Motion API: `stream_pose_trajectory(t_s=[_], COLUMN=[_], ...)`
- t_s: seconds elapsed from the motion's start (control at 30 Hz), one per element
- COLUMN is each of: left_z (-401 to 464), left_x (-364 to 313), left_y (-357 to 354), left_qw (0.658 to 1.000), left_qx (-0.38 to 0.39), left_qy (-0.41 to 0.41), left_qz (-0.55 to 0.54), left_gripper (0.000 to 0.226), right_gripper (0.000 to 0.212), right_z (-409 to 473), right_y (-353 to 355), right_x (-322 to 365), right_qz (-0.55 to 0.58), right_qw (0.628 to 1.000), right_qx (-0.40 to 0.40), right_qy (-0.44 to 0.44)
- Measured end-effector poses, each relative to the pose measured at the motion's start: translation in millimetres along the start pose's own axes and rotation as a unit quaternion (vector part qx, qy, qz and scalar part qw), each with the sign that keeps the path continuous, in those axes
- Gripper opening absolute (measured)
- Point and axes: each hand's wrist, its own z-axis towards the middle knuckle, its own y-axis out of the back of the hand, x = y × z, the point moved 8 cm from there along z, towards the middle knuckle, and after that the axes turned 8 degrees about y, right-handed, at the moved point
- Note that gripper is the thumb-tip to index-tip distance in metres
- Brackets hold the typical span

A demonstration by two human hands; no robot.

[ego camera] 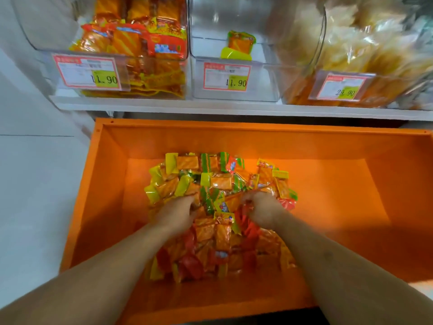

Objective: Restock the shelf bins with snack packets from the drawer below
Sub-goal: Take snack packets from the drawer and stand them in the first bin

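Note:
An orange drawer (351,207) is pulled out below the shelf. A heap of small snack packets (218,181) in yellow, green, orange and red wrappers lies in its middle. My left hand (178,212) digs into the left side of the heap, fingers curled round packets. My right hand (262,209) does the same on the right side, fingertips buried among the wrappers. Above stand clear shelf bins: the left bin (150,73) holds many orange and red packets, the middle bin (234,95) holds just two packets (240,45).
A third clear bin (351,55) at the right is filled with pale bagged snacks. Price tags (86,73) are fixed to the bin fronts. The white shelf edge (210,109) runs over the drawer's back. A white wall and floor lie to the left.

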Motion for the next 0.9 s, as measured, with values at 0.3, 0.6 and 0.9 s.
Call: stream_pose_trajectory(t_s=[0.3, 0.6, 0.9], left_z=[2.8, -35.3, -154.0], left_x=[11.0, -1.2, -58.4], left_y=[6.7, 112.4, 223.0], left_qw=[0.998, 0.986, 0.901], left_qx=[0.006, -0.078, 0.044], left_qy=[0.032, 0.044, -0.018], left_qz=[-0.055, -0.141, -0.431], left_gripper=[0.010, 0.019, 0.014], right_gripper=[0.026, 0.013, 0.008], right_z=[7.8, -27.7, -141.0], right_y=[16.5, 112.3, 235.2], right_x=[4.4, 70.7, 157.7], right_qz=[0.062, 0.196, 0.316], right_qw=[0.997, 0.964, 0.895], right_qx=[-0.045, -0.175, -0.252], right_qy=[-0.018, 0.049, 0.188])
